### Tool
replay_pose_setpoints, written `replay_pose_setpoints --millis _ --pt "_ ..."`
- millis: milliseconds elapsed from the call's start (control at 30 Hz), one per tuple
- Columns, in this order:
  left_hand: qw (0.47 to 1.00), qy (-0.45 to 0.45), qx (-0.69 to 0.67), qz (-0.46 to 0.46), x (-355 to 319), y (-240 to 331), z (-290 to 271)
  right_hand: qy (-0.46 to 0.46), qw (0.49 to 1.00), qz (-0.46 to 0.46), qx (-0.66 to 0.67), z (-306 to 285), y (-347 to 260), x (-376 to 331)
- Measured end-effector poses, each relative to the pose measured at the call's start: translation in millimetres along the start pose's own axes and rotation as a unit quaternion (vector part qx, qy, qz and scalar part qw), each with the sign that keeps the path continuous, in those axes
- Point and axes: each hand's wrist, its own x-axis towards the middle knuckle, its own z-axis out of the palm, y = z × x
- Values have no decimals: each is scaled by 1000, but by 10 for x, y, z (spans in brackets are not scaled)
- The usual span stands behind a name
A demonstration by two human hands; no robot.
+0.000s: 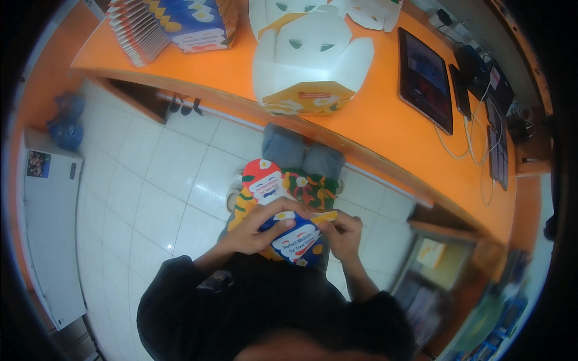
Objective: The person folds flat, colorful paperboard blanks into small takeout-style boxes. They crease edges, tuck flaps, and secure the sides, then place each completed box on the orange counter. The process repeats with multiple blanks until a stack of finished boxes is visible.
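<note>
I hold a colourful printed cardboard box blank (283,201) in front of my body, over my knees. My left hand (256,227) wraps around its left side with the thumb across the blue printed panel. My right hand (342,231) pinches a yellow flap at the blank's right edge. On the orange counter (385,120) ahead lies a folded white carton (307,63) with its yellow printed edge toward me.
A stack of flat printed blanks (165,24) stands at the counter's far left. More white cartons (367,12) lie behind. A dark tablet (424,78), phones (500,156) and white cables (475,144) sit at the right. A white chest appliance (48,228) stands on the tiled floor (150,198) at the left.
</note>
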Motion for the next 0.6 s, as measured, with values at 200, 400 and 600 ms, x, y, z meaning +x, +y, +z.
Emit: replay_pose_setpoints --millis 200,400,600 --pt "988 150 4 -22 58 15 127 11 999 -27 38 -14 -133 128" --pt "973 187 -133 -9 116 -14 132 33 993 -86 -79 -84 -230 215" --pt "933 131 -234 -240 8 -69 45 -69 958 -258 -107 -182 -283 409"
